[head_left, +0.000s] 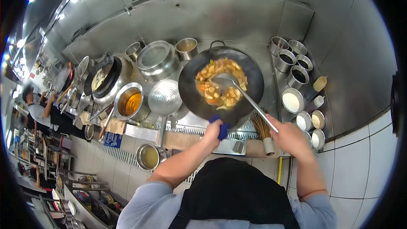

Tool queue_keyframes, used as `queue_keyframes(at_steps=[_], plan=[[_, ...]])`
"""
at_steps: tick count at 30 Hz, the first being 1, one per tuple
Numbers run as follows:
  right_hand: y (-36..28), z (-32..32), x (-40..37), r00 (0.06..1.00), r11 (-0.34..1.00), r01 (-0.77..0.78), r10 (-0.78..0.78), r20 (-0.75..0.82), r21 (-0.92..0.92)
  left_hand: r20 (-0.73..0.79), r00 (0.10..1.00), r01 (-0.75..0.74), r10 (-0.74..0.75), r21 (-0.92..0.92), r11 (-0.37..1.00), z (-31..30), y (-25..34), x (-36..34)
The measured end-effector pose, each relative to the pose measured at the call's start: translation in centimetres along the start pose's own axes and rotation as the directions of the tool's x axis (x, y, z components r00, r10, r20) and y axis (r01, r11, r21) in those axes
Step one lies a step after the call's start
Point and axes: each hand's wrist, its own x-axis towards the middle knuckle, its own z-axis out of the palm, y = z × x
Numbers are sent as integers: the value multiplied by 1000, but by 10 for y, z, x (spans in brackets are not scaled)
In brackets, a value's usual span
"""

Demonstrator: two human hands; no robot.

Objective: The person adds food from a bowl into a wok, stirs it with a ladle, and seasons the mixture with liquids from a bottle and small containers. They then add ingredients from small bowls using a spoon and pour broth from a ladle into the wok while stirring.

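A large dark wok [190, 89] sits on the steel stove, with chopped food in sauce [231, 97] spread in its middle. My left hand [213, 133] is closed round a blue cloth [223, 130] at the wok's near edge. In my right hand [288, 135] is the handle of a long metal ladle [254, 105], whose bowl rests in the food. Just left of my right hand, a bamboo brush [263, 132] lies near the stove's front edge.
Left of the wok are a perforated strainer [165, 97], a pot of orange liquid [120, 107] and a lidded pot [159, 72]. Seasoning containers [297, 76] and squeeze bottles [320, 83] line the right. A small pot [140, 157] stands in front. Other people work at far left.
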Motion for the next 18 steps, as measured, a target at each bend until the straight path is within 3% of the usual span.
queue_keyframes(at_steps=[3, 6, 8, 10, 12, 13, 15, 17, 18], plan=[[5, -20, -7, 992, 998, -41, 36, 118, 38, 33, 999, 16, -14, -65, 998, 41, 61, -40], [7, -13, -3, 981, 997, -19, 5, 196, 71, 47, 998, 52, -49, -67, 996, 30, 66, -11], [7, 19, 15, 996, 996, 78, -77, 36, -41, 43, 999, 13, -9, -72, 997, 12, 40, 2], [7, 55, 33, 998, 995, 43, -47, -45, -85, 20, 998, -63, 64, -40, 997, -16, -4, 26], [5, 72, 33, 984, 990, 4, -29, -173, -142, -32, 994, 111, -109, 87, 990, -26, -18, 15], [4, 69, 24, 982, 989, 10, -38, -187, -150, -119, 985, 145, -123, 199, 969, -27, -20, 8], [5, 47, -2, 982, 999, -19, 27, -189, 47, -47, 998, 48, -42, 129, 990, -10, -13, -16], [12, 32, -21, 987, 994, -64, 75, -142, 84, 42, 996, -75, 85, -204, 976, 16, 4, -13], [18, 31, -31, 987, 985, -121, 132, -87, 127, 32, 999, -35, 40, -154, 987, 19, 14, 0]])
